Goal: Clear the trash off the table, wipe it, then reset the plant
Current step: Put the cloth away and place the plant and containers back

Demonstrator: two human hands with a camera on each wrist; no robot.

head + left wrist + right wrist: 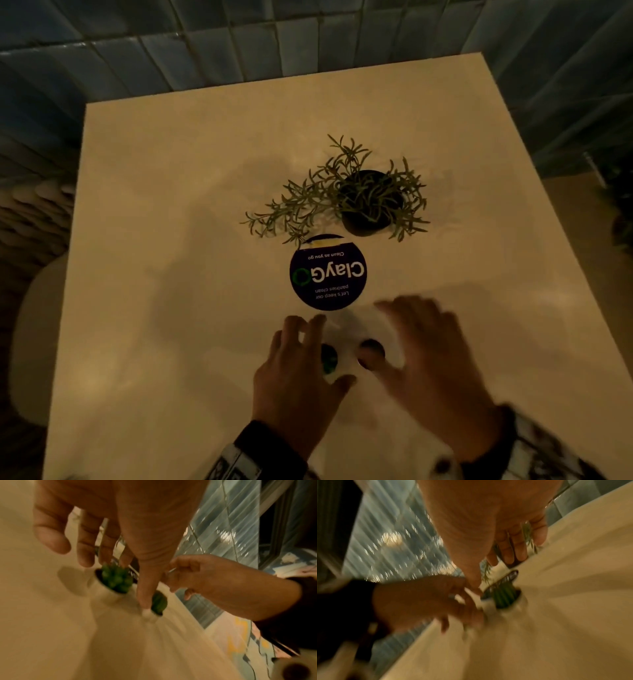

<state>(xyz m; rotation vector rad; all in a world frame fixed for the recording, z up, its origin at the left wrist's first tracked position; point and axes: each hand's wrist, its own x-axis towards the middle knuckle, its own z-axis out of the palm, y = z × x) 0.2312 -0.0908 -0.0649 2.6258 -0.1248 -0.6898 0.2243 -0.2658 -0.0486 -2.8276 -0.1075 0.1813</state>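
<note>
Both hands sit closest to the head camera, at the near edge of the pale table [144, 205]. Between them stand two small white pots [346, 346], each with a stubby green plant, upright and close side by side. Fingers of the left hand [294, 370] are spread and bent over the left pot [106, 592], thumb beside it; the blur makes it hard to say whether they actually grip it, so contact is probably light at most. Those of the right hand [428, 363] are spread wide and relaxed over the right pot [513, 601], holding nothing that shows.

These pots look light, stiff and smooth-sided, so they should lift easily but may slip or tip; a pinch around the wall just below the rim seems the safest hold, not the leaves, which would bend or pull loose. Each pot's long axis runs straight up, its opening facing the ceiling, and it should stay that way while carried.

Farther back, a dark round sign [328, 272] lies flat mid-table, its lettering upside down to the person. Behind it stands a bigger trailing plant [342, 202] in a dark pot, fronds sprawling mostly leftward. Blue tiles [239, 41] cover the wall beyond.
</note>
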